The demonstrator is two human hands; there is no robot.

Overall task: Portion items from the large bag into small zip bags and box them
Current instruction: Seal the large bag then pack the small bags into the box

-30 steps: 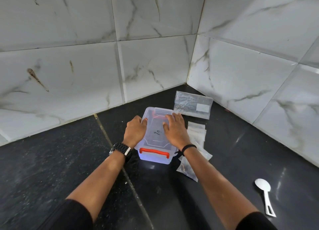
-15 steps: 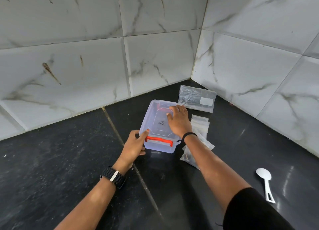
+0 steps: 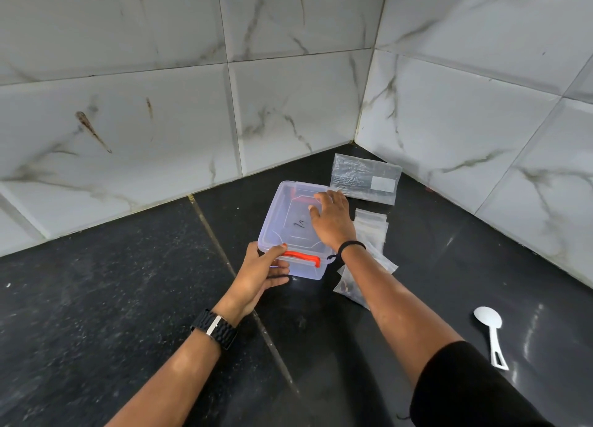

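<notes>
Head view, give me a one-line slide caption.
Left hand grips the clear box's near corner by the orange latch; right hand rests flat on its lid.

Dark stone counter (image 3: pixel 128 298) in the tiled corner.
Lying on it: a clear lidded box (image 3: pixel 288 215), a large bag (image 3: pixel 365 178), small zip bags (image 3: pixel 372 227), a white spoon (image 3: pixel 489 327).

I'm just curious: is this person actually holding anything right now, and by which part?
Yes: the left hand grips the clear plastic box at its near left corner, thumb by the orange latch. The right hand rests flat on the lid.
</notes>
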